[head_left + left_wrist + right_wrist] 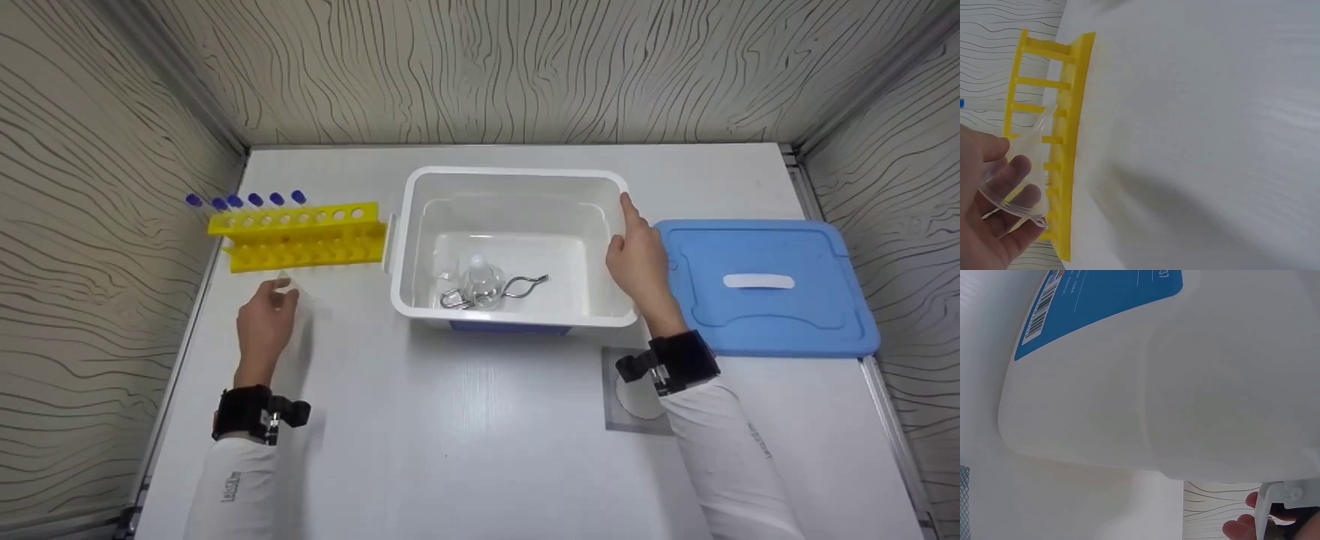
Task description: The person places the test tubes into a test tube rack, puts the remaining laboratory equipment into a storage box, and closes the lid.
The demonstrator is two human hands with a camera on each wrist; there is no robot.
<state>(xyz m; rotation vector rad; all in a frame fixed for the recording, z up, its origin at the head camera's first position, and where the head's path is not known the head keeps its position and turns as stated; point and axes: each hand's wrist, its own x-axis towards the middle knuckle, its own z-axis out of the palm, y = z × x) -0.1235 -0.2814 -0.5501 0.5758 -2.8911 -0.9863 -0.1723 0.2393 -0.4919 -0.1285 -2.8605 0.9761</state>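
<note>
Funnel [1030, 147], clr., held in L hand [265, 322] above counter [450, 450], yellow tube rack [307, 262] just beyond, R hand [639, 259] gripping white bin [517, 321] by its R side, blue lid [765, 304] R of R hand

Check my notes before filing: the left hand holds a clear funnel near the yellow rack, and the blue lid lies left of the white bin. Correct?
Not quite: the head view shows the blue lid right of the white bin. The left hand holds the funnel near the rack.
</note>
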